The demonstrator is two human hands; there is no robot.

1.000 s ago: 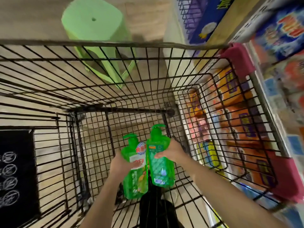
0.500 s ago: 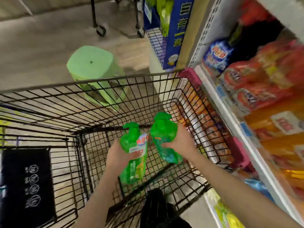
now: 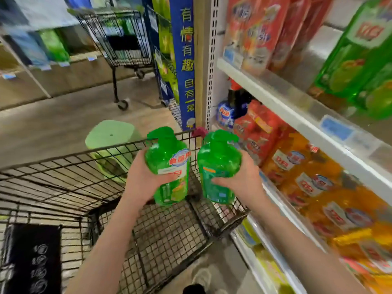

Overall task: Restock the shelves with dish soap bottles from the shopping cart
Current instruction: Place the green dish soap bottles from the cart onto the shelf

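My left hand [image 3: 141, 179] grips a green dish soap bottle [image 3: 167, 164] with a pump top, label facing me. My right hand [image 3: 244, 177] grips a second green dish soap bottle [image 3: 218, 164]. Both bottles are held upright, side by side, above the front right corner of the black wire shopping cart [image 3: 63, 183]. The white shelves [image 3: 275, 98] stand to the right, filled with orange bottles [image 3: 307, 183], red refill packs [image 3: 256, 37] and large green bottles [image 3: 360, 56].
A light green plastic stool [image 3: 110, 134] stands on the floor just beyond the cart. A second wire cart [image 3: 118, 39] is parked farther down the aisle. A blue sign column [image 3: 184, 60] and wire rack stand at the shelf's end. A black panel [image 3: 31, 257] sits at the cart's near left.
Both hands have lifted the two bottles up out of the cart's basket to above its rim. My view has swung up and right toward the shelves.
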